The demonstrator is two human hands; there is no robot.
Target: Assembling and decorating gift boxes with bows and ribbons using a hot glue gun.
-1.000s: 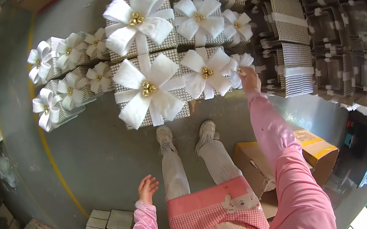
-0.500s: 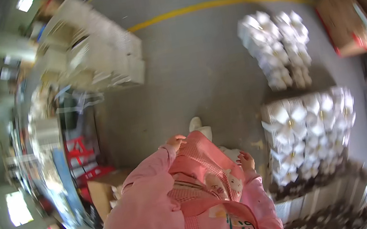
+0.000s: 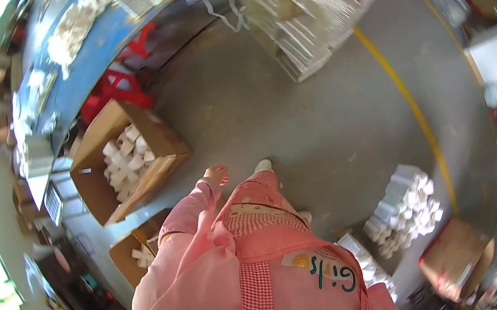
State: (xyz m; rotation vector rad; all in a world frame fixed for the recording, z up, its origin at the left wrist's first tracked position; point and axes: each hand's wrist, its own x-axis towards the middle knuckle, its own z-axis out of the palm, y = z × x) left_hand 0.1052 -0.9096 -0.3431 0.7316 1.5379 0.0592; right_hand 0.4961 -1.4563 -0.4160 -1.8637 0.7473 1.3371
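My left hand hangs in front of my body at the end of a pink sleeve, with nothing visible in it. Its fingers are loosely bent and a little apart. Nearest to it, on the left, stands an open cardboard box holding several white rolls. My right hand is out of sight, and only a bit of pink cloth shows at that side. A pink checked apron covers my front. Below it my light shoes show on the floor.
Beyond the box are red stools and a blue table with white items. Stacked pale panels stand ahead. White wrapped stacks and a cardboard carton are at the right. A smaller box sits at my left.
My view has swung to the left. The white stacks have shifted to the lower right, and the box of rolls has come into view. My right hand has left the picture.
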